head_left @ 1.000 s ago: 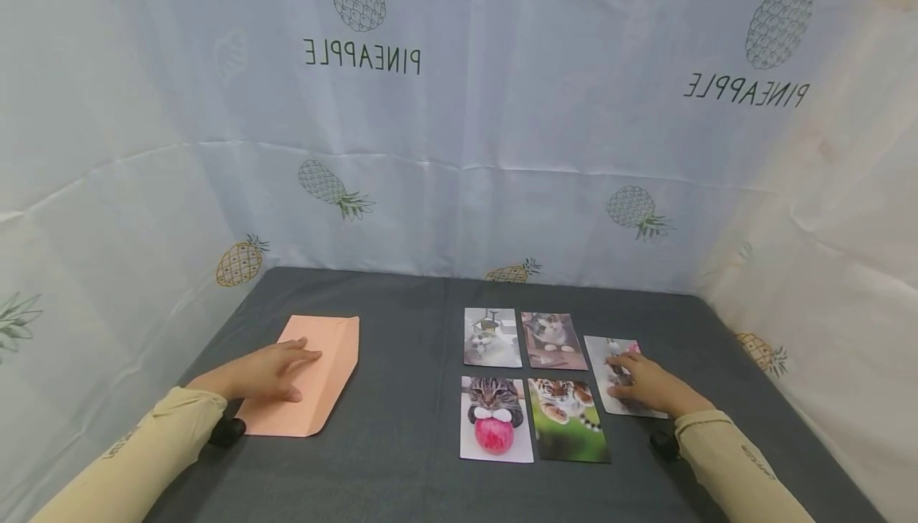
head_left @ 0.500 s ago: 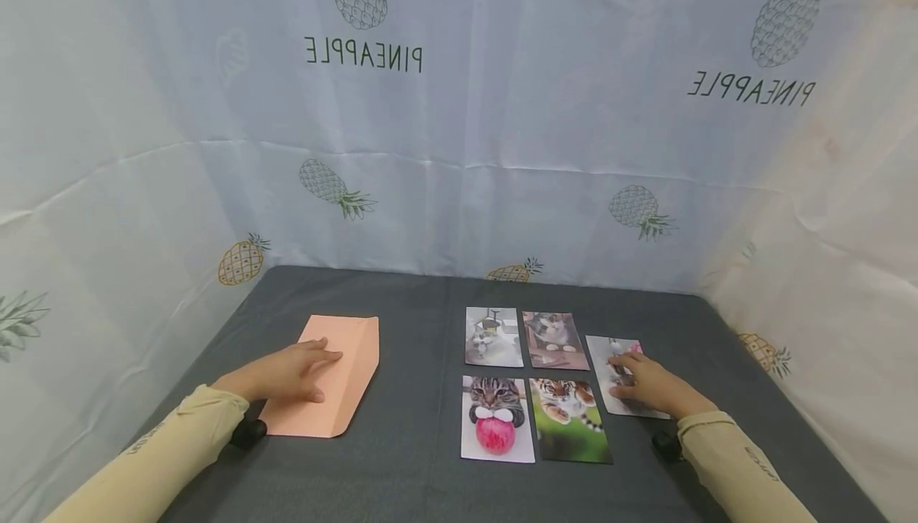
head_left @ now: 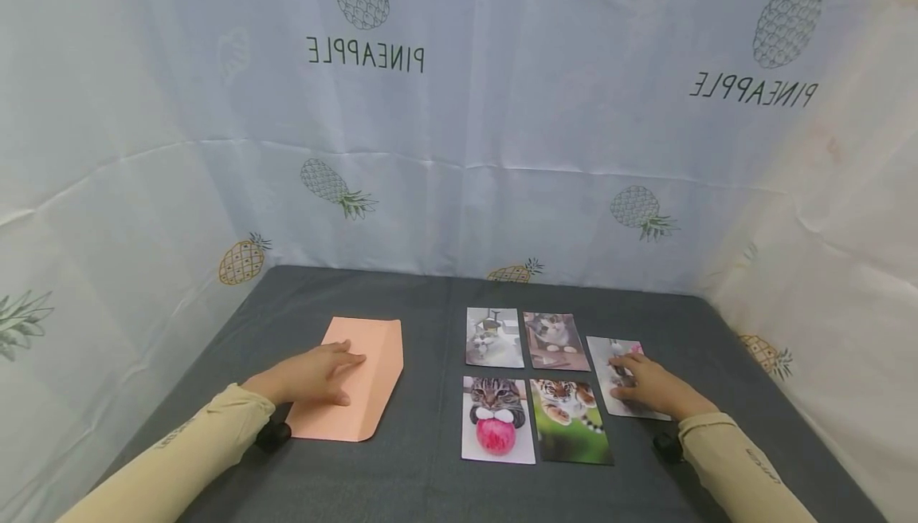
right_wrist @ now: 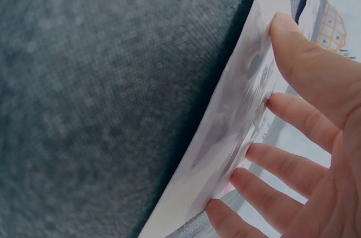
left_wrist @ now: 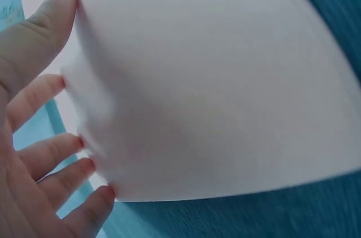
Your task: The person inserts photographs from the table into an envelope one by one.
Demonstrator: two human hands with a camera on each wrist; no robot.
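Observation:
A peach-coloured envelope (head_left: pixel 376 379) with a folded flap along its right side lies flat on the dark table. My left hand (head_left: pixel 310 375) rests on its left part, fingers spread; in the left wrist view all fingertips touch the envelope (left_wrist: pixel 214 91). Over on the right, my right hand (head_left: pixel 656 386) rests on a cat photo card (head_left: pixel 606 395), covering part of the picture. The right wrist view shows the thumb and fingertips of the right hand (right_wrist: pixel 304 136) pressing on the card's face (right_wrist: pixel 225 114) without curling round it.
Left of the right hand lie a white-cat card (head_left: pixel 493 340), a brownish cat card (head_left: pixel 555 341), a tabby card with a pink ball (head_left: pixel 496 435) and a tiger cub card (head_left: pixel 570 427). Pineapple-printed curtains (head_left: pixel 459 108) enclose the dark cloth-covered table (head_left: pixel 430 483).
My left hand has slid the envelope to the right across the table, closer to the cards. The right hand and the cards have stayed in place.

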